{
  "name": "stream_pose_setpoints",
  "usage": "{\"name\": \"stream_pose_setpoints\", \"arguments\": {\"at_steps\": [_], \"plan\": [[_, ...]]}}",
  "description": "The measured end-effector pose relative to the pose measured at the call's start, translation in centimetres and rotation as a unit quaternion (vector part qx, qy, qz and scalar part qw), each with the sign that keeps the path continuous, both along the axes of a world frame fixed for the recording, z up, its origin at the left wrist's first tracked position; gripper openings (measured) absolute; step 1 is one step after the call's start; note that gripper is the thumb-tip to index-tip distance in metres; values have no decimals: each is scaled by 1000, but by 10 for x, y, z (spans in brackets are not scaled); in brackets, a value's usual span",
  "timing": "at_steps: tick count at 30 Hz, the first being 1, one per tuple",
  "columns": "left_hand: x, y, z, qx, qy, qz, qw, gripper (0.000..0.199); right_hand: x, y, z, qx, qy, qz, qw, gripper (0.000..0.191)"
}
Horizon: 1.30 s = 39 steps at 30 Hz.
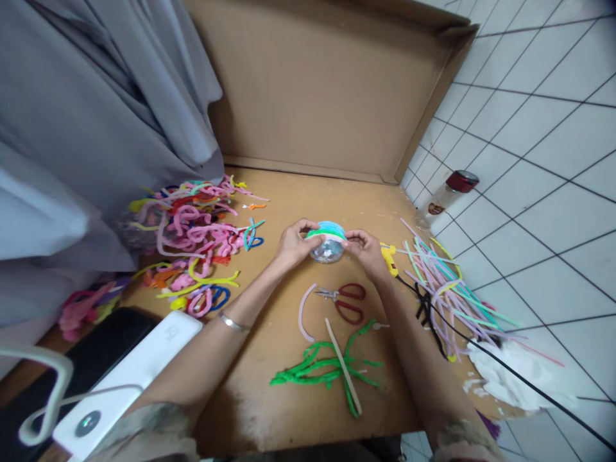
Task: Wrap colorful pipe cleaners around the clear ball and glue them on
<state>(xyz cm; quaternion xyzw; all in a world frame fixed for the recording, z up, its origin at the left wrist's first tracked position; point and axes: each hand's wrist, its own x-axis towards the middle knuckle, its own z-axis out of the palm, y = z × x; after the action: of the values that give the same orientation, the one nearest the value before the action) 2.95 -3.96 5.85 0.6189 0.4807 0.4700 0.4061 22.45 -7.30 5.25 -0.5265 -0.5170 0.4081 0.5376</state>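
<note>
Tan wooden table (283, 282), wet-looking and scuffed pale along the near side. Behind it, a tall upright cardboard panel (327, 90) with folded edges. To the right, a white tiled wall (539, 128) with dark grout lines; to the left, a grey-blue curtain (144, 96) in loose folds, right down to tabletop level. More tile at the bottom edge, below the table.

Near the middle of the table, between both hands, a clear rounded container (328, 251) with blue, green and pale bands around its upper part. Left hand (298, 242): grip curled on the container's left side, thumb on the bands. Right hand (363, 247): fingertips pinched against the bands on the opposite side. Contact between container and tabletop: cannot tell.

Along the left of the table, a tangled heap of fuzzy strips (206, 224), mostly pink; nearer, a white device (135, 372) beside a black slab (110, 337). In front of the container, red-handled scissors (335, 295), then green fuzzy strips (301, 371) under a pale stick (342, 366). By the tiles, a red-lidded bottle (445, 199), a yellow glue gun (389, 258), loose pastel strips (447, 295) and crumpled white tissue (510, 375).
</note>
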Motion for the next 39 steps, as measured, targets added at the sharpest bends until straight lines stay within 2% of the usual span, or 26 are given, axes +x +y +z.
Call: {"name": "stream_pose_setpoints", "arguments": {"at_steps": [7,11,21,31,39], "plan": [[3,1,-6,6,-28,-5,1000,34,-4,0,-7,2,20,-39,999,44],[3,-1,-3,-4,-40,-13,999,34,-2,3,-12,-8,73,-47,996,46],[2,-2,-1,7,-37,-17,999,34,0,8,-20,1,108,-60,992,33],[-2,0,1,-2,-38,-16,999,35,8,10,-18,3,100,-18,995,32],[0,-5,4,-9,-36,-21,999,37,1,9,-19,1,100,-59,993,32]]}}
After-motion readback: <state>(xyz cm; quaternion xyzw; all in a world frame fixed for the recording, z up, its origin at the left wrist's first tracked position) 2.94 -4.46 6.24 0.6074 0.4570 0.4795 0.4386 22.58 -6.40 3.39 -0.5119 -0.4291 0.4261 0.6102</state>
